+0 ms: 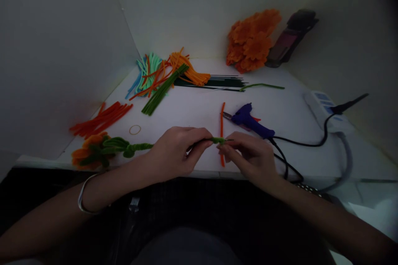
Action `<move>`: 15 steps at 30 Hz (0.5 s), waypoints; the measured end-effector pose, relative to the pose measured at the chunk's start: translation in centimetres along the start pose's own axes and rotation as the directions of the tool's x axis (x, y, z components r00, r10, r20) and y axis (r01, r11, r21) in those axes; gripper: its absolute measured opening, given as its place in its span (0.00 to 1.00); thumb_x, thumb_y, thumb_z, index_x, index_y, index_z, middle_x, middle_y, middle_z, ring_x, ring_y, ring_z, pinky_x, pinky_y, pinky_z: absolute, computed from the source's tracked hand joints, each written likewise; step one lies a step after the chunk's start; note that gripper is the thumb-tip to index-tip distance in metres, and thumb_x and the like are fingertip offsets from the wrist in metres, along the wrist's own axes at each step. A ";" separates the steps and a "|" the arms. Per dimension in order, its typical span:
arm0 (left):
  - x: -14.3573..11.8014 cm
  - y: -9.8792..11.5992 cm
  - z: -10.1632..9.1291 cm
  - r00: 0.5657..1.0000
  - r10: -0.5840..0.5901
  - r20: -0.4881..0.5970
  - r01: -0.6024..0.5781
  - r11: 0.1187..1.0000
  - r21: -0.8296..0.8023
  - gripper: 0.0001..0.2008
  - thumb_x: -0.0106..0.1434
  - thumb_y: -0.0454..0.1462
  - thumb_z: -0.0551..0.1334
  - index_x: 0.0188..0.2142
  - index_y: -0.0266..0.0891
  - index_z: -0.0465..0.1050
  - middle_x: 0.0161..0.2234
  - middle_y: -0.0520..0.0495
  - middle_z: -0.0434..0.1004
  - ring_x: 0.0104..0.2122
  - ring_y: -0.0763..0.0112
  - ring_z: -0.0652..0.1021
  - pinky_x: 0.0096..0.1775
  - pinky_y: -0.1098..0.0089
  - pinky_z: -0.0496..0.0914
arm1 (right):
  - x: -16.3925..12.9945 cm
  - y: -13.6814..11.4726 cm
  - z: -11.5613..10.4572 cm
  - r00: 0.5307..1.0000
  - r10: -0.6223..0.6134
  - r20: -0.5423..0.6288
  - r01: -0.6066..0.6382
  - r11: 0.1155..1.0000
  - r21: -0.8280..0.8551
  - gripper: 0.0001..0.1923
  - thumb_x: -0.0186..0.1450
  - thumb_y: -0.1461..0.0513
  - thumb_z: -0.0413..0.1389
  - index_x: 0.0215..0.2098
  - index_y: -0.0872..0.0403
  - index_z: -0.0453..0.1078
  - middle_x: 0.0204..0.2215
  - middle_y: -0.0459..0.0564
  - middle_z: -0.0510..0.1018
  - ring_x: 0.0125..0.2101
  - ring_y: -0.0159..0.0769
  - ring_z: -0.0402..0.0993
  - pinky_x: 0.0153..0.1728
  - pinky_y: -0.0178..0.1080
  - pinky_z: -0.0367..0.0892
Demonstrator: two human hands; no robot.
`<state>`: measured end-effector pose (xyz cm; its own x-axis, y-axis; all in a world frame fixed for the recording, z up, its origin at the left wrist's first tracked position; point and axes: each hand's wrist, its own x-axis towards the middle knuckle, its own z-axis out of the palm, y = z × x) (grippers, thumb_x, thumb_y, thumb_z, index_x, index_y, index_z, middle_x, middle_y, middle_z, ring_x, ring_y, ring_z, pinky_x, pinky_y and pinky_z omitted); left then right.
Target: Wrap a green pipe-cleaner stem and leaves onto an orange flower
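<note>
- The green fuzzy stem (141,146) is held sideways over the near part of the bench (192,114), left of and nearer the wearer than the glue gun (253,121); an orange fuzzy flower (81,154) is carried at its left end, well left of the glue gun.
- The stem is pinched by the left hand (177,151), its grip formed by thumb and forefinger; the flower is best kept from turning by a firm hold here.
- The tip of the stem, just nearer than the glue gun, is pinched by the right hand (253,157); green fuzz appears to be wound there, and a thin dark end (230,140) is seen protruding.
- For a neat wrap, the turns should be laid snug and even, with tension kept light so that the fuzz is not crushed.
- The thin end should be kept clear of the fingertips, as a prick seems possible.
- An orange strip (222,120) is seen just left of the glue gun, passing behind the right fingertips; it should not be caught in the winding.
- The nozzle should be treated as hot, and the right wrist is best kept off the cord (301,143) trailing right of the glue gun.
</note>
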<state>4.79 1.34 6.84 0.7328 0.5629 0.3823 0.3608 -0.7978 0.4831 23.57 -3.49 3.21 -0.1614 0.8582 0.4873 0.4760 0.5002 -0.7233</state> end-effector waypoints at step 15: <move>-1.1 -0.1 -0.1 0.964 0.200 0.177 -0.262 0.836 0.481 0.08 0.60 0.30 0.52 0.36 0.37 0.68 0.28 0.52 0.76 0.23 0.74 0.75 0.22 0.73 0.62 | 1.3 -2.3 -3.5 0.888 -0.337 0.313 0.457 0.725 -0.515 0.03 0.62 0.65 0.52 0.30 0.54 0.65 0.26 0.47 0.71 0.26 0.29 0.66 0.25 0.33 0.60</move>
<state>3.83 0.83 6.46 0.8806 0.3443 0.3257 0.3871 -0.9189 -0.0753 25.29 -3.91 7.24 -0.5744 0.6297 0.5230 0.7168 0.6955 -0.0500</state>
